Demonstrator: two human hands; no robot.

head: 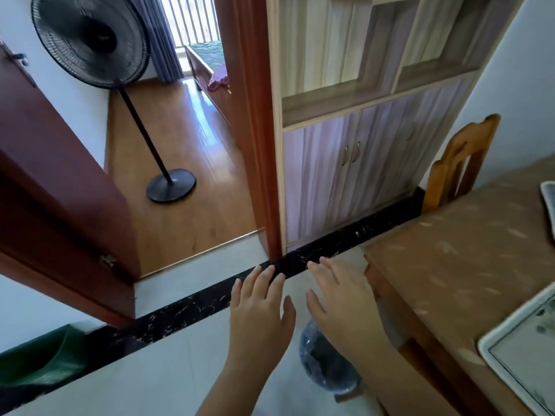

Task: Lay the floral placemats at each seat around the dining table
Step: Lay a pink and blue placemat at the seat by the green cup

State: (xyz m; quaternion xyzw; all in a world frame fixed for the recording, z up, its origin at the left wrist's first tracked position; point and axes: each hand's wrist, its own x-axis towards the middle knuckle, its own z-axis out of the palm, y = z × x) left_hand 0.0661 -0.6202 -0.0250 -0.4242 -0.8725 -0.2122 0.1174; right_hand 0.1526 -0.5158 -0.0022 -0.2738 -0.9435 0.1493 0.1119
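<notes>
The dining table (462,265) fills the right side, covered in a brown leaf-patterned cloth. A white-bordered floral placemat (522,349) lies flat at the table's near right edge, partly cut off by the frame. The corner of another placemat (549,199) shows at the far right edge. My left hand (258,313) and my right hand (342,307) hover side by side over the floor to the left of the table, palms down, fingers spread, holding nothing.
A wooden chair (459,163) stands at the table's far end against the wall. A cabinet (360,145) lines the wall ahead. A bagged bin (324,364) sits under my right hand. A standing fan (96,40) stands in the open doorway. A green object (45,355) lies at lower left.
</notes>
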